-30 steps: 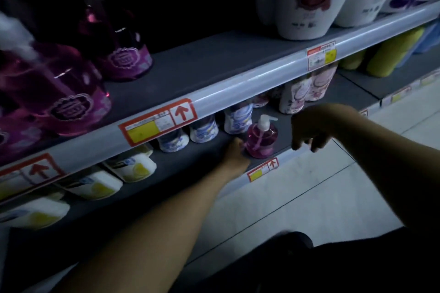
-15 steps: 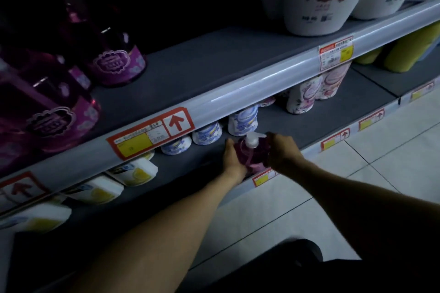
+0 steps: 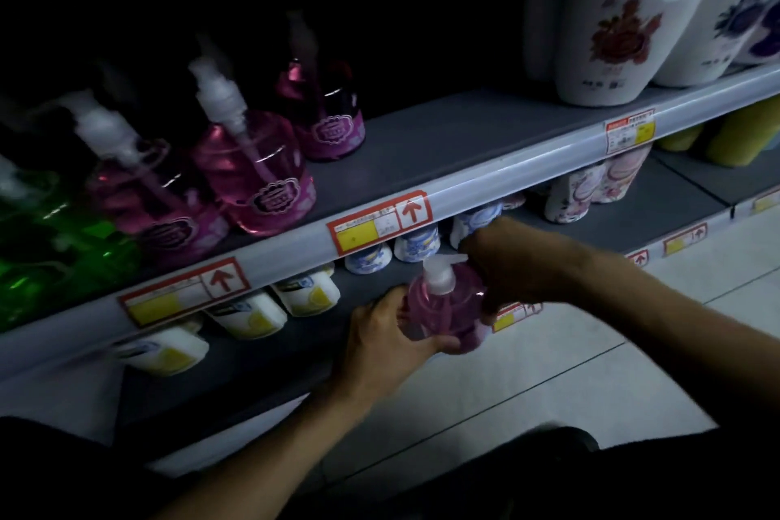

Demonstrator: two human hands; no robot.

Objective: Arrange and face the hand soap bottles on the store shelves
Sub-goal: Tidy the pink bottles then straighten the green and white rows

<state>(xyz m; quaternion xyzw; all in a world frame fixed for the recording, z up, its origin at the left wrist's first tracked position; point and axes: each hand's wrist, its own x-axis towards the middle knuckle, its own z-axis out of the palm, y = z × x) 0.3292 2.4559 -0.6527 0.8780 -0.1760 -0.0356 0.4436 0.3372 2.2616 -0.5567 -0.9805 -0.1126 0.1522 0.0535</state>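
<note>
Fingers (image 3: 439,344) gripping pink soap bottle (image 3: 443,308), blue-white tubs (image 3: 415,243) behind — rail (image 3: 485,177) overhead

Four pink pump bottles (image 3: 253,177) show (three on the upper shelf (image 3: 443,131), one below), besides three blue-and-white tubs (image 3: 415,244), three white-and-yellow tubs (image 3: 306,293), at least two flowered white jugs (image 3: 612,46), two flowered pouches (image 3: 576,194) and green bottles (image 3: 63,262) too blurred to count.

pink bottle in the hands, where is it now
Head view, lower centre: the pink bottle is gripped by left hand and right hand at the lower shelf front edge, near blue-and-white bottles.
</note>
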